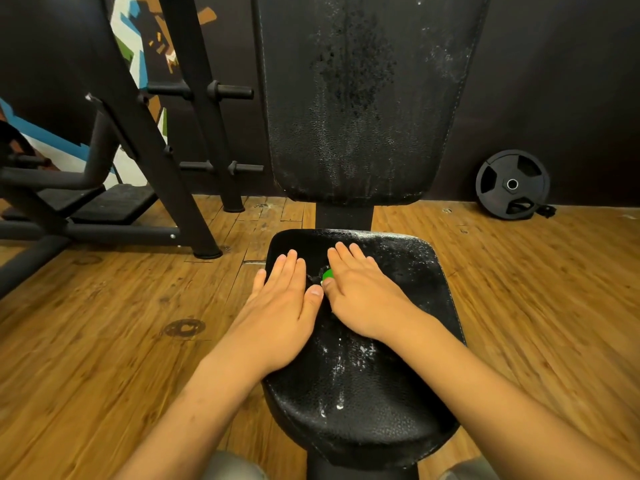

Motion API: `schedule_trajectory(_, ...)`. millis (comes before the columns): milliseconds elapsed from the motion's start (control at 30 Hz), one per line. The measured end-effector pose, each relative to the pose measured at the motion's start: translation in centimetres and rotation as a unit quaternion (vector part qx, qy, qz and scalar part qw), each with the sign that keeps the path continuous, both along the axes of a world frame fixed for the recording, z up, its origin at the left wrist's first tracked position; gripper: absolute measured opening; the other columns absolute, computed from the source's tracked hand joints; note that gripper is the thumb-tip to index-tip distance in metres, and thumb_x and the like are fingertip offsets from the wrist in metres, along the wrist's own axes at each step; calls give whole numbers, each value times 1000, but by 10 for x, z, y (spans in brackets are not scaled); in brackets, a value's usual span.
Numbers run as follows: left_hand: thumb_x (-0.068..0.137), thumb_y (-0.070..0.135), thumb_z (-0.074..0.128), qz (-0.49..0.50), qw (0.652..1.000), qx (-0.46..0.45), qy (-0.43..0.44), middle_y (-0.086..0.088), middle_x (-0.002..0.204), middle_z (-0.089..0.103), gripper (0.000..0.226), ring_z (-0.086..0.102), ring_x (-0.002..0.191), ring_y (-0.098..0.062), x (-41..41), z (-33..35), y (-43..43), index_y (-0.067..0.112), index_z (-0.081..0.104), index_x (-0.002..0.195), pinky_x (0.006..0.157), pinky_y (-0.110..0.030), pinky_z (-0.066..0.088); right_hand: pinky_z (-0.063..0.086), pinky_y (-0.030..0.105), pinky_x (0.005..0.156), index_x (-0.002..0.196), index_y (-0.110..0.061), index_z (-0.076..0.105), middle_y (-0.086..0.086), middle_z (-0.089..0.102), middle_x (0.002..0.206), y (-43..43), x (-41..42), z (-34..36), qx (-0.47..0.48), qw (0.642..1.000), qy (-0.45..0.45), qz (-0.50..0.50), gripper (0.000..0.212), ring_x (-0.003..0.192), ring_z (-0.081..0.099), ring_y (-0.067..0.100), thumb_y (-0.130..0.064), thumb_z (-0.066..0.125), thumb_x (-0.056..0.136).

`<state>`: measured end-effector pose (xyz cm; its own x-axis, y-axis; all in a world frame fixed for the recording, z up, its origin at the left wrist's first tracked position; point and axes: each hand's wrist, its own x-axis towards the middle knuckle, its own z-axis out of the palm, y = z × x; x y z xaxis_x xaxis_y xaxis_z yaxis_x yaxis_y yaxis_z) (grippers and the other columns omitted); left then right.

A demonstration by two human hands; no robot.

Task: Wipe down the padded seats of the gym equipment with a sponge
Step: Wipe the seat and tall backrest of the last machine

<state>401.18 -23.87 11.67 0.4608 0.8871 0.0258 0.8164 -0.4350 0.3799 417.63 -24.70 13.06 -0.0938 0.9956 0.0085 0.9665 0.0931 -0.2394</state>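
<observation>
Green sponge [326, 275] shows only a corner, pinned on the padded seat [367, 393] under the right hand [362, 292]; left hand [285, 301] lies flat beside it, fingers [349, 261] of both straight and together. Likely soft, light, wet: press from above, palm over its middle

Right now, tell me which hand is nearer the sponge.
Right. The right hand lies flat over the sponge, whose green edge peeks out at its thumb side; the left hand lies flat on the seat just left of it.
</observation>
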Motion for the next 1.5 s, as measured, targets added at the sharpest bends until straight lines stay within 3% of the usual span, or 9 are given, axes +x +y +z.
schedule_trajectory(233, 107, 45, 11, 8, 1000, -2, -12, 3, 168, -14, 61, -16, 152, -7, 0, 0, 0, 19, -5, 160, 123, -31, -12, -8, 32, 123, 163, -15, 0, 2, -9, 171, -39, -7, -4, -12, 1000, -3, -7, 63, 156, -13, 17, -38, 25, 111)
schedule_trajectory(500, 108, 44, 12, 15, 1000, -2, -14, 1, 169, -11, 61, -13, 153, -8, 1, 0, 1, 17, -2, 161, 118, -28, -13, -3, 38, 126, 163, -10, 2, 7, -4, 171, -32, -14, -1, -1, 999, 6, -37, 62, 157, -10, 22, -36, 25, 111)
schedule_trajectory(1033, 109, 40, 19, 15, 998, 19, 59, -6, 170, -5, 61, -7, 155, -17, 7, 5, 4, 13, 3, 161, 123, -38, -8, -9, 32, 123, 163, -14, -2, 3, -9, 171, -69, -21, -1, -1, 1000, 3, -27, 63, 156, -13, 17, -37, 24, 111)
schedule_trajectory(1400, 109, 42, 26, -69, 994, 24, 86, -2, 169, -9, 63, -8, 155, -14, 6, 12, 30, 17, 1, 162, 123, -31, -3, -13, 26, 122, 163, -18, -6, -3, -11, 171, -87, -19, 1, 0, 1000, 2, 3, 63, 155, -16, 10, -40, 23, 110)
schedule_trajectory(1500, 109, 41, 28, -77, 994, 33, 65, 2, 169, -7, 62, -8, 155, -12, 4, 8, 32, 21, 4, 162, 123, -31, -3, -16, 25, 119, 162, -19, -7, -4, -12, 170, -95, -23, -1, -4, 1000, -8, 2, 64, 154, -17, 9, -43, 13, 106)
